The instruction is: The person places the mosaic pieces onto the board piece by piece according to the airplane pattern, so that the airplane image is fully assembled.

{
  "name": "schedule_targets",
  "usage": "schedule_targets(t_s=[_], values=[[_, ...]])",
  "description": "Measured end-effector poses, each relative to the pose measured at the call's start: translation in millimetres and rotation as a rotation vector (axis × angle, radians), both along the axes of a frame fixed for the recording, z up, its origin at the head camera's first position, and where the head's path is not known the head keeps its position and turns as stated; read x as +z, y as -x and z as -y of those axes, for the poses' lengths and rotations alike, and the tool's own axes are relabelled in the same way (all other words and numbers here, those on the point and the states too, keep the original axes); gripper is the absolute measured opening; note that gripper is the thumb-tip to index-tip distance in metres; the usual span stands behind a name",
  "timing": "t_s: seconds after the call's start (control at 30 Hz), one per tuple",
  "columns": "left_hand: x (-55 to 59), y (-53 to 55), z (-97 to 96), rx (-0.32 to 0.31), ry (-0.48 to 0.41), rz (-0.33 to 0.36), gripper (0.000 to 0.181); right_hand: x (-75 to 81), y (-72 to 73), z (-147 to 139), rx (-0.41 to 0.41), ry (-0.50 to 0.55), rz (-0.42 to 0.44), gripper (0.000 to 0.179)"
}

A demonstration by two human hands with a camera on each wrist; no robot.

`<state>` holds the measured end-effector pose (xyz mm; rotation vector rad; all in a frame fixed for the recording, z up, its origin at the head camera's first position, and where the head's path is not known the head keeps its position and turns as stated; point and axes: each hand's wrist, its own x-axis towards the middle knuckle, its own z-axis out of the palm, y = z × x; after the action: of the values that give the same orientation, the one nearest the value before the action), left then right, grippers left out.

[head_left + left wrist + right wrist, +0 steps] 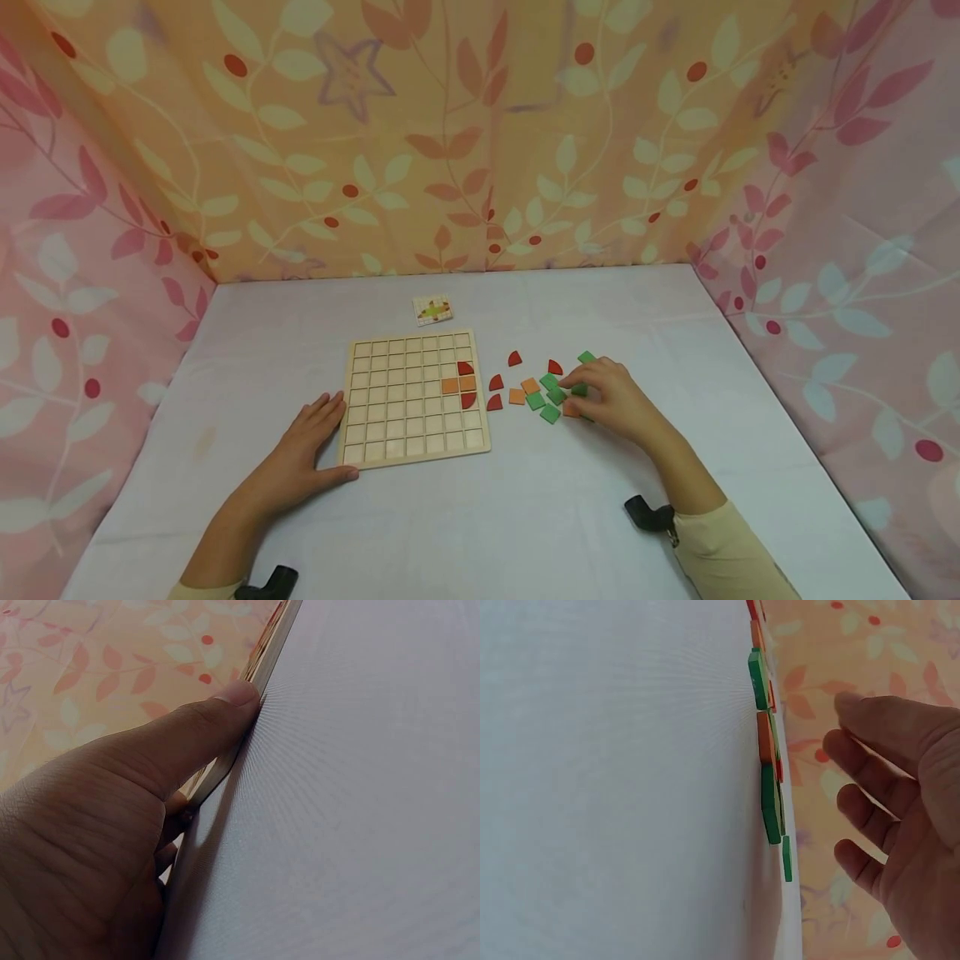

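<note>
A square wooden grid board (397,400) lies flat on the table. My left hand (300,454) rests at its near left corner, fingers along the left side and thumb (202,724) against the near edge. Two orange squares (450,386) and two red quarter-circles (468,401) sit in cells at the board's right side. Above a loose group of tiles to the right hovers my right hand (618,400), fingers loosely bent. Nothing shows between its fingertips in the right wrist view. Green square tiles (550,413) lie beneath and beside it, some partly hidden.
A small pattern card (432,310) lies beyond the board. Loose red quarter-circles (514,358) and orange squares (517,397) are scattered between board and right hand. Floral curtains (487,142) border the white table (465,533) at the back and sides.
</note>
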<state>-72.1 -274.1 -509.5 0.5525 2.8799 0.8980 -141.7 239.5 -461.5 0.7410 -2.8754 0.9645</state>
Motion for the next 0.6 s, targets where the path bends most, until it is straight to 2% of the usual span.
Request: schedule_targets(t_s=[0.17, 0.4, 0.6], values=[[-1.8, 0.3, 0.6, -0.001, 0.008, -0.009, 0.115, -6.9, 0.1, -6.4, -0.008, 0.003, 0.019, 0.032], [-2.2, 0.1, 0.8, 0.000, 0.016, -0.003, 0.116, -17.9, -0.8, -13.1, 0.018, -0.024, -0.024, 0.027], [-3.0, 0.8, 1.5, -0.003, 0.025, -0.012, 0.116, -24.5, -4.2, -14.2, 0.033, -0.025, -0.021, 0.026]])
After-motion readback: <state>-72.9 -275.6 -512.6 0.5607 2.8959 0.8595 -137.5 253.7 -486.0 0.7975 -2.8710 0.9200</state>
